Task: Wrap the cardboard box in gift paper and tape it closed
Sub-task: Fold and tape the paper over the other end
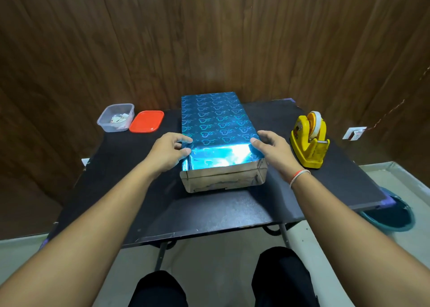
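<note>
**Box end fold, both hands at near corners**

The cardboard box [223,178] lies at frame centre on the black worktop [209,211], its top covered in blue heart-print gift paper [215,118]. The near end remains partly bare. The left hand [166,150] pinches the paper at the near left corner. The right hand [271,147], fingers loosely spread, presses its thumb on the near right corner. A yellow tape dispenser [309,139] stands at right; a clear container [115,117] and red lid [146,121] sit at upper left.
</note>
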